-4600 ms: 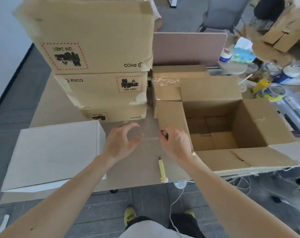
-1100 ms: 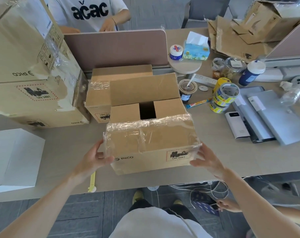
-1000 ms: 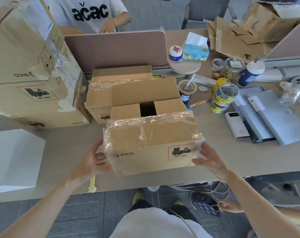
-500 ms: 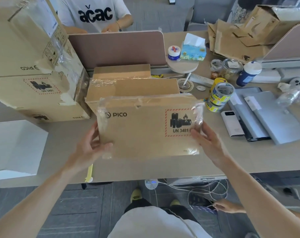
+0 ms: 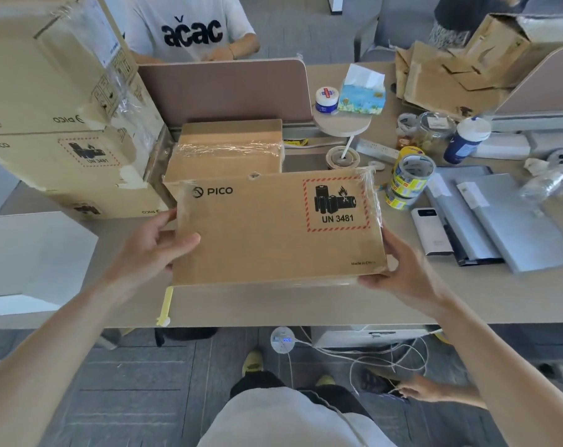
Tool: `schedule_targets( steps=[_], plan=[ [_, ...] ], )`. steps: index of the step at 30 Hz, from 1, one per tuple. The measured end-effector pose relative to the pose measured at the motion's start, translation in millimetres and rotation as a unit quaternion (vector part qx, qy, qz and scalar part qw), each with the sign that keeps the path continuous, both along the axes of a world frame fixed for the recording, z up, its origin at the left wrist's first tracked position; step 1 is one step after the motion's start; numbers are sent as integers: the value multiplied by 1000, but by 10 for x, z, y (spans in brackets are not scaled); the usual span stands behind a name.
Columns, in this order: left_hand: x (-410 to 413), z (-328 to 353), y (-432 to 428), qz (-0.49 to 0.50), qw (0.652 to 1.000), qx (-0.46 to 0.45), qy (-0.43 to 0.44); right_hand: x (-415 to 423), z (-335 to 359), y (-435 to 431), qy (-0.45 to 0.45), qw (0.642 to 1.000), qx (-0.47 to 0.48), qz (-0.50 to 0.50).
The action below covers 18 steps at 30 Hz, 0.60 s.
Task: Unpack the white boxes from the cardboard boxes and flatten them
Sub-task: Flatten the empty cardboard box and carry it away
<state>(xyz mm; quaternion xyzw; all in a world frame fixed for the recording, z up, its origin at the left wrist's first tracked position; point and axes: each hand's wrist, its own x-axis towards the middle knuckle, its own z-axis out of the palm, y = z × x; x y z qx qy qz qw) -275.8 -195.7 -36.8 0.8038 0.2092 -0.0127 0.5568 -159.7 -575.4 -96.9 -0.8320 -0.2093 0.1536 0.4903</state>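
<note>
Cardboard box (image 5: pixel 273 230): where have you got it?
— You hold it lifted over the near edge of the desk (image 5: pixel 273 304). Your left hand (image 5: pixel 151 250) grips its left end, thumb on the printed face. Your right hand (image 5: pixel 399 269) clasps the lower right corner.
— Which way does it lie?
— Its long axis runs left to right. The printed face tilts up toward you, lettering upright.
— How far along are you?
— Partway, I judge. One white box (image 5: pixel 31 256) stands out on your left, not flattened. The stacked cartons (image 5: pixel 64 91) and a taped carton (image 5: pixel 225 146) behind look unopened. You cannot tell here whether the held one is empty.
</note>
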Motion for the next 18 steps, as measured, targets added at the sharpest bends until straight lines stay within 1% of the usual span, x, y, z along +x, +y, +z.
schedule_targets(
  steps=[2,5,7,10,13,16,18],
  plan=[
    [-36,-27,-1,-49,998,-5,28,28,7,-39,-1,1000,3,0],
    [-58,-146,-30,-71,995,-56,41,64,-28,-28,37,999,32,-13],
    [5,-291,-50,-58,996,-58,32,85,-51,41,57,997,39,-25],
    [136,-407,-88,3,998,-36,46,187,-40,180,67,995,39,-55],
    [288,-507,-50,26,997,-12,72,389,-81,307,65,991,-11,-116],
    [451,-641,-42,58,994,-11,92,572,-201,424,63,984,-86,-140],
    [553,-733,-33,70,992,-2,102,655,-253,515,67,983,-92,-144]
  ],
)
